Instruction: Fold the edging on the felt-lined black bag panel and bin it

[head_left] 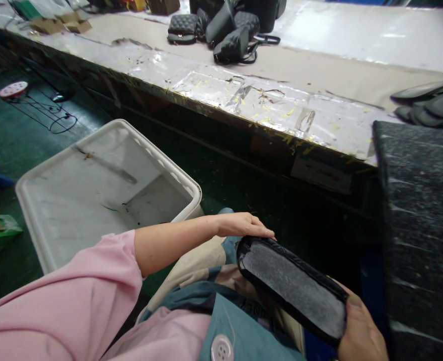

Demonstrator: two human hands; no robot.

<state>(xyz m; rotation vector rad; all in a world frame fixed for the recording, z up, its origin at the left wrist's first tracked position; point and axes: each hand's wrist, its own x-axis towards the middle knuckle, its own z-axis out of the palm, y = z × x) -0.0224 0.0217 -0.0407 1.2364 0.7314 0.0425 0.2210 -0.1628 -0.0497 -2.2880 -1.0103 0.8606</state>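
Observation:
Across my lap lies a black bag (292, 286), its long, rounded grey base panel turned up towards me and framed by a black edge. Its right end is gripped by my right hand (362, 326), thumb on the near rim and the other fingers hidden underneath. My left hand (244, 224) rests on the far left rim with fingers stretched out flat; its thumb is out of sight. The rest of the bag's body is hidden below the base panel.
A large white plastic bin (124, 128) stands on the floor to the left. Along the far side runs a long worktable (214, 90) with several black bags (232, 40). A dark speckled slab (420, 225) rises at right, near dark pieces (432, 103). A round stool (14, 90) stands far left.

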